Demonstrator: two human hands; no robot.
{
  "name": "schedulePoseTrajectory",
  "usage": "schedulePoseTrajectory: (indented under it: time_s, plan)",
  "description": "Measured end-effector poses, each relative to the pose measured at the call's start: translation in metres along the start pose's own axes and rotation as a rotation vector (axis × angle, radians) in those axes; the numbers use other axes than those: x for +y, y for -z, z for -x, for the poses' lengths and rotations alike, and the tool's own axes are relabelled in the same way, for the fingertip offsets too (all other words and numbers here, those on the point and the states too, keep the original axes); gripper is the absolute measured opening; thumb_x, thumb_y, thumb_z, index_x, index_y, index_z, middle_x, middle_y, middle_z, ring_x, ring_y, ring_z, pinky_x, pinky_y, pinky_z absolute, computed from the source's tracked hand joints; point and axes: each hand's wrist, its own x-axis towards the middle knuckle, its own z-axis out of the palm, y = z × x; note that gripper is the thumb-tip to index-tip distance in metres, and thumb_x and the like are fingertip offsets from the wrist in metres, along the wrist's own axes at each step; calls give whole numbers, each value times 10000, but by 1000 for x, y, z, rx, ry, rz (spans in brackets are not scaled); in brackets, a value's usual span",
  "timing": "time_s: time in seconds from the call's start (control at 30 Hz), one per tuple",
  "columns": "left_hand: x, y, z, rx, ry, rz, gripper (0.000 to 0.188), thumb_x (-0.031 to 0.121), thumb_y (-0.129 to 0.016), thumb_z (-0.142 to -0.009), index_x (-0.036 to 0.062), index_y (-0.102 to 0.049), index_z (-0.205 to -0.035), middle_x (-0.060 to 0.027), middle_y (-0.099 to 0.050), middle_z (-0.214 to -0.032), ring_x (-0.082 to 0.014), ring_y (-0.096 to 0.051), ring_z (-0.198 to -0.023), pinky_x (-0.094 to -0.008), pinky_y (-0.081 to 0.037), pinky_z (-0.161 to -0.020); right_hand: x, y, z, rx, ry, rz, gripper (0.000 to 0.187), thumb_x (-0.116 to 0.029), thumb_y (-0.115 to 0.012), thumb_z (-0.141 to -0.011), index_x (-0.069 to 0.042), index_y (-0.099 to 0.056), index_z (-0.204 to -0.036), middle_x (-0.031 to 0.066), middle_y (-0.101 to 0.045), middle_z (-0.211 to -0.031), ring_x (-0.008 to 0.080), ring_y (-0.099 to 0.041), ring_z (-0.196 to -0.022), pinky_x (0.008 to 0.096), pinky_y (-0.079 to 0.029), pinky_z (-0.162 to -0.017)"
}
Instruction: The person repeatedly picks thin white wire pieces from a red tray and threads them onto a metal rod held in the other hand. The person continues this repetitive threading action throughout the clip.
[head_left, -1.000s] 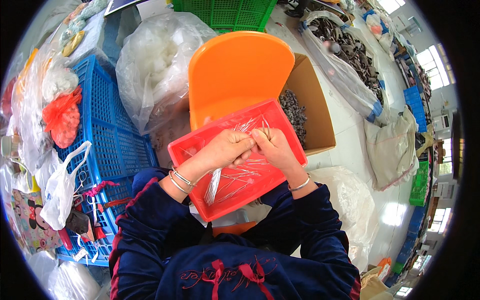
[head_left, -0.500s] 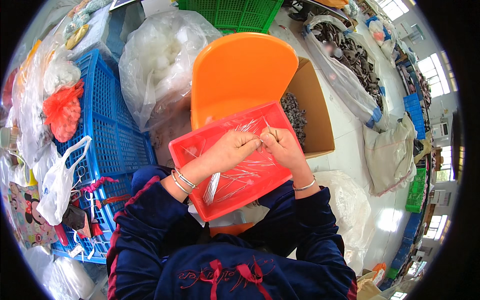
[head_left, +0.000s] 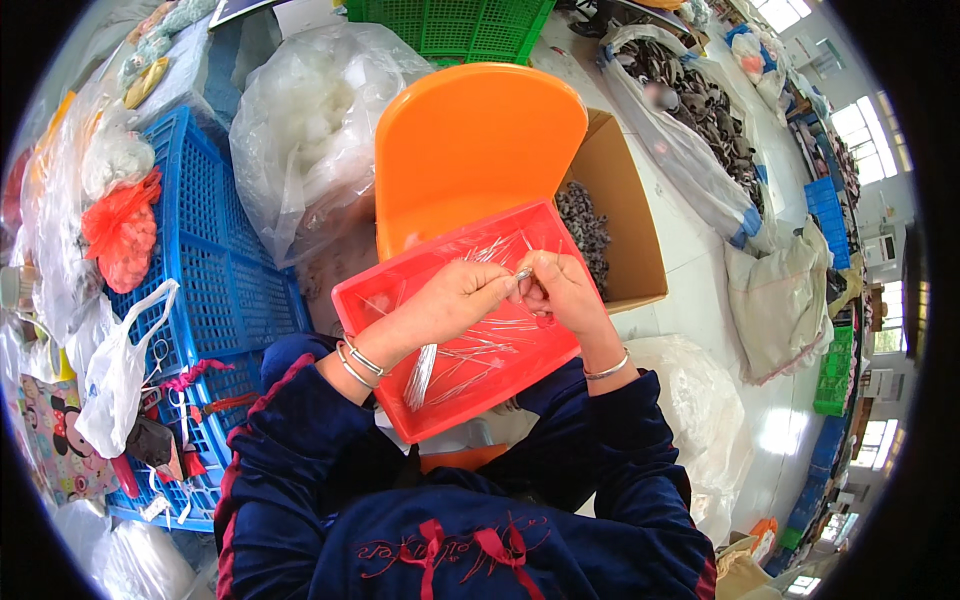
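A red plastic tray [head_left: 470, 411] rests tilted over my lap, with thin silvery wires [head_left: 490, 340] strewn in it and a denser bundle of wires [head_left: 421, 378] by its near left side. Above the tray, my left hand [head_left: 472, 297] and my right hand [head_left: 563, 290] meet with fingertips pinched together. Something shiny and thin, seemingly a wire, shows between them; most of it is hidden by the fingers. Both hands are closed, and bracelets circle both wrists.
An orange chair [head_left: 480, 150] stands just beyond the tray. At left are a blue plastic crate [head_left: 215, 250] and a clear bag of white stuffing [head_left: 320, 130]. A cardboard box [head_left: 632, 220] with dark grey pieces sits right of the chair; a white plastic bag [head_left: 690, 420] lies nearer.
My right fingers have rolled inward and curled more around the pinched spot, bringing a shiny bit into sight at the fingertips. The left hand keeps nearly the same place and pinch.
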Motion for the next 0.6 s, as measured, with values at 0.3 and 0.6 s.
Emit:
schedulePoseTrajectory:
  time_s: [0.3, 0.6]
  plan:
    - [1, -1, 4, 77, 31, -196, 245, 182, -482, -999, -7, -629, -946, 26, -431, -623, -50, -413, -586, -235, -371, -536, 2, -5, -7, -7, 64, 279, 261, -204, -540, -988, -37, -583, -792, -48, -476, -668, 29, -385, -578, 220, -335, -509]
    - [-1, 0, 2, 249, -109, -149, 242, 170, -483, -991, -43, -590, -951, -180, -568, -722, -177, -568, -678, -341, -464, -648, -5, -5, -7, 25, 64, 60, 143, -152, -564, -968, -33, -599, -897, -47, -552, -761, 8, -443, -615, 178, -363, -544]
